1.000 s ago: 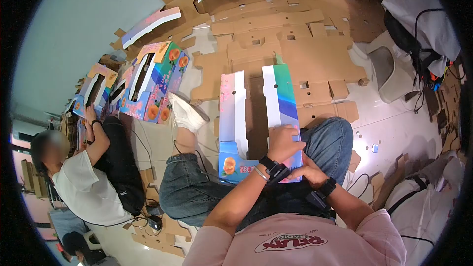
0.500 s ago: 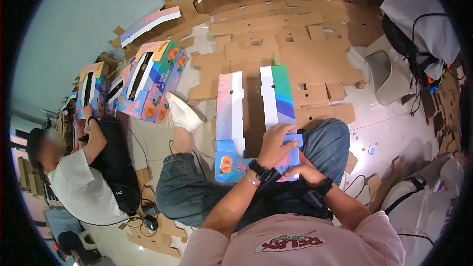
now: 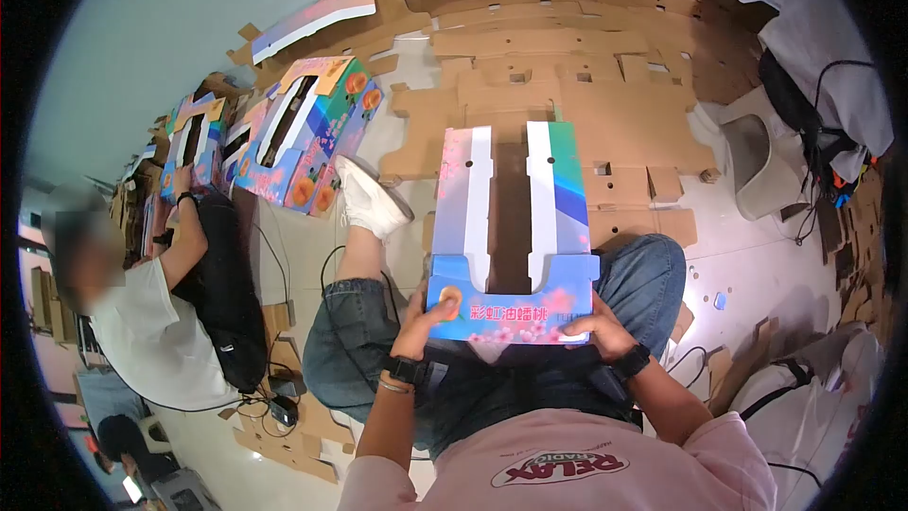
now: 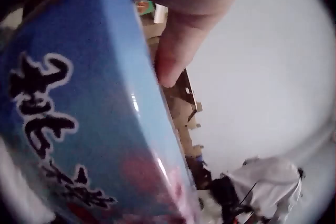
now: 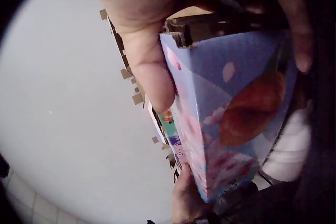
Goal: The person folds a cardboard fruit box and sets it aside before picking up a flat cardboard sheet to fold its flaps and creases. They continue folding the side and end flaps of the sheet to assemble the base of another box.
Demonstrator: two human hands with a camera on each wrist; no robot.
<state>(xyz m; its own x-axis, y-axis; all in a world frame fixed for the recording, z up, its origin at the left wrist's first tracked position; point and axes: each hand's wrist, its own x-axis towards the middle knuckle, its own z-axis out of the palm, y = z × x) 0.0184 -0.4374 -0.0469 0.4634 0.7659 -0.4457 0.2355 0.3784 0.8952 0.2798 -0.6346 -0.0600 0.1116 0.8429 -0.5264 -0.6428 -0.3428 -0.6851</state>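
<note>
Holds the printed carton point(image 3: 511, 218) on the lap point(image 3: 648, 274) at lower centre of the frame, left hand point(image 3: 419, 320) and right hand point(image 3: 594, 329) each in a closed grip on its near end panel point(image 3: 511, 312), now raised and squared instead of skewed, suggesting a nearly finished fold there.

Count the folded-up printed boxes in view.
3 plainly: the held box, gripped by the left hand and right hand; the middle box beside the white shoe; the far-left box by the seated person. More may hide between those.
</note>
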